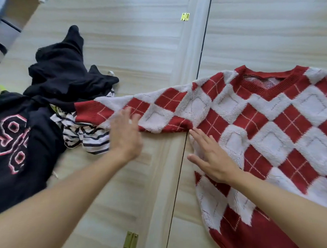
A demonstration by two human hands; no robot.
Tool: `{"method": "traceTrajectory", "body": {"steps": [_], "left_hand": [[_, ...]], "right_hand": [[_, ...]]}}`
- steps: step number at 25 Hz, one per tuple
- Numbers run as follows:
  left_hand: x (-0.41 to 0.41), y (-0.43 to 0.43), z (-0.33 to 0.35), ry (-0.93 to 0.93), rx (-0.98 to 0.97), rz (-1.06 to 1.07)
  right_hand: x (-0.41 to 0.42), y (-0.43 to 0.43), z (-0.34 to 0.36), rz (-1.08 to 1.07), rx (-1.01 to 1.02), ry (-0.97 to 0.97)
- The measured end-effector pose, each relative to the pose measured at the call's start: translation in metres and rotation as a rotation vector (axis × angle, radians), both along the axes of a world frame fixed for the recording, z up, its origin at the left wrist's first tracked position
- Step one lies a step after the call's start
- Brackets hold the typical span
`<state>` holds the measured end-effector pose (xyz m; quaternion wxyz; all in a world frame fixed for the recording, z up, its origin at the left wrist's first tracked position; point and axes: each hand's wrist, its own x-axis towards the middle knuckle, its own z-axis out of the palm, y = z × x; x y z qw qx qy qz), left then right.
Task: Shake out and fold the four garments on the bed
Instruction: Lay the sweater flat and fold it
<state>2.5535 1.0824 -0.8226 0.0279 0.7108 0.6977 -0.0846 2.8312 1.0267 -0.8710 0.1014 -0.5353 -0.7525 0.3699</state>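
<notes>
Argyle sweater (271, 128) lies flat, front up, at the bed's (137, 50) right edge, one sleeve stretched toward the dark heap (59, 72) and striped top (88, 138) at the left edge. My left hand (124, 136) lies flat on that sleeve and my right hand (211, 159) on the sweater's side, fingers straight.

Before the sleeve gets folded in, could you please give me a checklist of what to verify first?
1. Sweater flat, front up: ok.
2. Sleeve stretched straight sideways: ok.
3. Cuff clear of the pile: not ok, it overlaps the striped garment beside the black garment.
4. Left hand open over the sleeve: ok.
5. Right hand flat on the sweater's side, under the armpit: ok.
6. Sweater's far side laid out: cannot tell, cut off by the frame.
</notes>
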Motion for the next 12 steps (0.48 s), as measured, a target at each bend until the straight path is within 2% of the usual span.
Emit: {"method": "traceTrajectory", "body": {"steps": [2, 5, 7, 9, 10, 12], "left_hand": [[0.064, -0.022, -0.010, -0.210, 0.012, -0.167], [0.168, -0.053, -0.028, -0.347, -0.008, -0.402], [0.216, -0.067, -0.043, -0.341, -0.094, -0.441], [0.240, -0.080, -0.062, -0.255, -0.147, -0.449], [0.238, -0.086, -0.072, -0.209, -0.147, -0.458], [0.229, -0.096, -0.081, -0.170, -0.139, -0.470]], "right_hand": [[0.022, -0.005, 0.002, -0.078, 0.070, 0.029], [0.082, -0.019, 0.002, -0.344, 0.213, -0.148], [0.134, -0.027, -0.002, -0.521, 0.204, -0.284], [0.199, -0.044, -0.014, -0.653, 0.097, -0.439], [0.228, -0.056, -0.020, -0.649, 0.050, -0.509], [0.280, -0.081, -0.026, -0.497, 0.067, -0.552]]}}
